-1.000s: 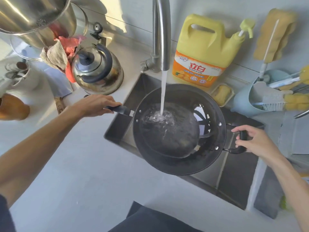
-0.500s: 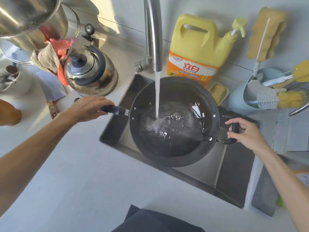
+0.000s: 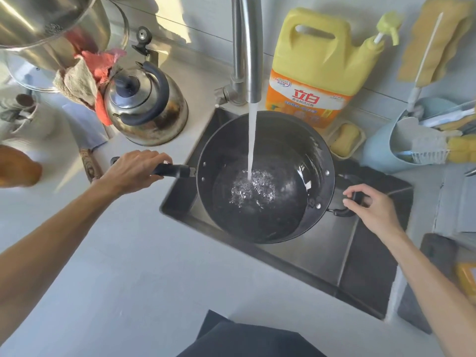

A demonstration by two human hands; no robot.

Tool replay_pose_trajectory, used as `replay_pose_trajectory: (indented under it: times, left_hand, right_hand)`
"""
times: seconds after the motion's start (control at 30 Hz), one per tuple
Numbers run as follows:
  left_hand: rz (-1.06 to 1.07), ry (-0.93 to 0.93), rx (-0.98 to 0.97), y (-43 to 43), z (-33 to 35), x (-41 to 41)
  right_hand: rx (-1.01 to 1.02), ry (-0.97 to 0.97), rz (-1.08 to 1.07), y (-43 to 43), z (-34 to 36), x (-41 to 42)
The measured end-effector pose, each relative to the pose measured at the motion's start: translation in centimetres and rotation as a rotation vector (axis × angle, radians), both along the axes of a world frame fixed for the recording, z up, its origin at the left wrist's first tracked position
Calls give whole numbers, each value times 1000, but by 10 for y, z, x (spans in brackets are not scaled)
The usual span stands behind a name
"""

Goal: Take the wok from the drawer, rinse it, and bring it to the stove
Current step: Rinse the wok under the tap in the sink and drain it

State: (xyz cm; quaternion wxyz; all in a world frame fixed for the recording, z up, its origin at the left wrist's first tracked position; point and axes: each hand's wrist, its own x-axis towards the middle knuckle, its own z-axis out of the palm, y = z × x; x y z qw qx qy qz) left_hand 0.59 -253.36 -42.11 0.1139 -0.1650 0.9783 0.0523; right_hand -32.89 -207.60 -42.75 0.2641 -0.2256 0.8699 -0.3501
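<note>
My left hand (image 3: 131,171) grips the round black metal wok (image 3: 265,176) by its long handle over the steel sink's (image 3: 360,266) left end, my right hand (image 3: 373,207) curled around its loop handle, tap water (image 3: 252,140) pouring in

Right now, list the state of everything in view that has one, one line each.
faucet: running, stream falling into the wok
wok: upright over the sink, water pooling inside
left hand: closed on the long handle
right hand: fingers on the small loop handle
kettle: lid on, handle up
detergent jug: upright, capped
</note>
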Motion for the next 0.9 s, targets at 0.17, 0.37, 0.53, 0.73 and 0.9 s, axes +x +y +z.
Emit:
replay_pose_trajectory:
  times: [0.17,0.37,0.53,0.73,0.9]
  left_hand:
    - [-56,20,-19,4,-12,8]
    - [9,18,63,7,-15,4]
    - [-18,20,74,1,-8,-1]
    - [130,-106,131,5,-1,1]
    - [194,-199,191,3,-8,20]
  right_hand:
    - [0,75,15,5,-8,-4]
    - [-45,247,47,12,-4,-8]
    - [-72,330,71,13,0,-12]
    - [-123,360,92,14,1,-17]
    - [-131,384,126,8,6,-13]
